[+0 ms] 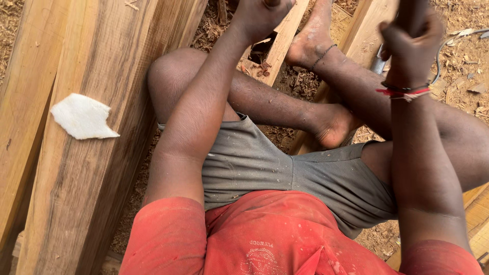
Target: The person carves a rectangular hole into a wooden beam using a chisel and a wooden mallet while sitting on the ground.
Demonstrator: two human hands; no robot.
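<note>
Head view, looking down: I see a person seated on sawdust-strewn ground [458,56] among boards, knees bent and bare feet forward.
Left hand [260,18]: raised at the top edge, fingers [249,25] curled into a fist around something mostly cut off by the frame; I cannot tell what it is.
Right hand [410,43]: raised at the top right, fingers [395,38] wrapped tight round a dark handle [410,12] that runs out of the frame upward.
Wrist: red and dark bands [405,91] sit just below the right hand.
Handle position: upright in the right fist, above the right knee, its far end out of sight.
Planks [91,61]: long pale boards lie along the left side, just beside the left thigh.
White scrap [81,117]: a ragged flat piece rests on the planks, well apart from both hands.
Board [282,43]: a narrower piece runs under the left hand towards the feet.
Feet: one [310,40] rests near that board, the other [333,125] is tucked in front of the shorts.
Clothes: grey shorts [285,173] flecked with dust, red shirt [265,239] at the bottom.
</note>
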